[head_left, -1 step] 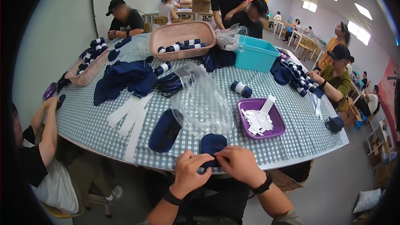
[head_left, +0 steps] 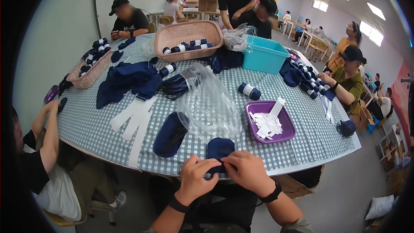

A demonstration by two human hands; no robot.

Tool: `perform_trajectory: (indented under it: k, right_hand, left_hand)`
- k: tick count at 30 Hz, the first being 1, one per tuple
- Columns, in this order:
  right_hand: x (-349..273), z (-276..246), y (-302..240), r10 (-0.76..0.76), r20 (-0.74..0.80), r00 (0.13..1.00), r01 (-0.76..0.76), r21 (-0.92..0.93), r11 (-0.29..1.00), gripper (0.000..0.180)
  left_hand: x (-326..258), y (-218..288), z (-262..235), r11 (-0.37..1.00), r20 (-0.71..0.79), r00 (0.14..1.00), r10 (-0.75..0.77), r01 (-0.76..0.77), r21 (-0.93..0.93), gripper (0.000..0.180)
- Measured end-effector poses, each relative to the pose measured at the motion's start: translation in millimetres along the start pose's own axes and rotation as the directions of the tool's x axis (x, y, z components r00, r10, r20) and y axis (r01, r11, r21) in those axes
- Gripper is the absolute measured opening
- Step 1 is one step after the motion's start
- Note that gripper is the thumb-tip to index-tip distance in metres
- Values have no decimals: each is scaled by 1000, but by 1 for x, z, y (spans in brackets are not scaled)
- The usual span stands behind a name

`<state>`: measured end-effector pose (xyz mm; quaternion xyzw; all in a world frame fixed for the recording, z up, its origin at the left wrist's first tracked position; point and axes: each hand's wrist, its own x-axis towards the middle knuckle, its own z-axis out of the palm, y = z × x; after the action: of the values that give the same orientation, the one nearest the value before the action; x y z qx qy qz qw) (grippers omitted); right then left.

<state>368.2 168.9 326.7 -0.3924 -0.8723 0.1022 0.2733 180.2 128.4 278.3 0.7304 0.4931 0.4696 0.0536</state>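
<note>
At the table's near edge a navy cloth piece point(head_left: 221, 148), which looks like a folded slipper, lies under my fingertips. My left hand point(head_left: 199, 177) pinches its near end from the left. From the right, my right hand point(head_left: 249, 171) pinches the same end, its fingertips meeting those of the left. The fingers cover that end of the cloth. Just left of it lies a long oval navy slipper point(head_left: 170, 135) with a black strip. A clear plastic bag point(head_left: 209, 108) lies crumpled beyond both, partly over the slipper's edge.
Right of the bag stand a purple tray point(head_left: 290, 134) of white paper strips and a banded navy roll point(head_left: 249, 91). Long white strips point(head_left: 137, 123) lie left. Farther off are a pink basket point(head_left: 189, 32), a turquoise bin point(head_left: 265, 56) and navy cloth point(head_left: 127, 82). Co-workers sit around the table.
</note>
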Motion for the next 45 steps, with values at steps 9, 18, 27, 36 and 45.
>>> perform_trajectory:
  k: [9,18,27,36,45]
  right_hand:
    - [4,-3,-11,44,153,987,-25,-125,992,30]
    - [25,-6,9,-22,203,979,23,-3,1000,22]
    - [16,4,3,-104,197,975,114,-43,993,24]
    - [3,28,3,-194,22,981,195,-119,974,13]
    - [-4,34,7,-107,-28,994,103,-131,986,12]
  left_hand:
    - [3,4,-2,995,23,995,-94,95,-30,41]
    - [5,4,5,994,33,994,-104,103,21,35]
    - [4,6,10,981,-77,983,-168,174,83,14]
    - [1,5,7,984,-77,986,-149,155,88,24]
    - [1,8,10,993,-49,993,-104,107,52,32]
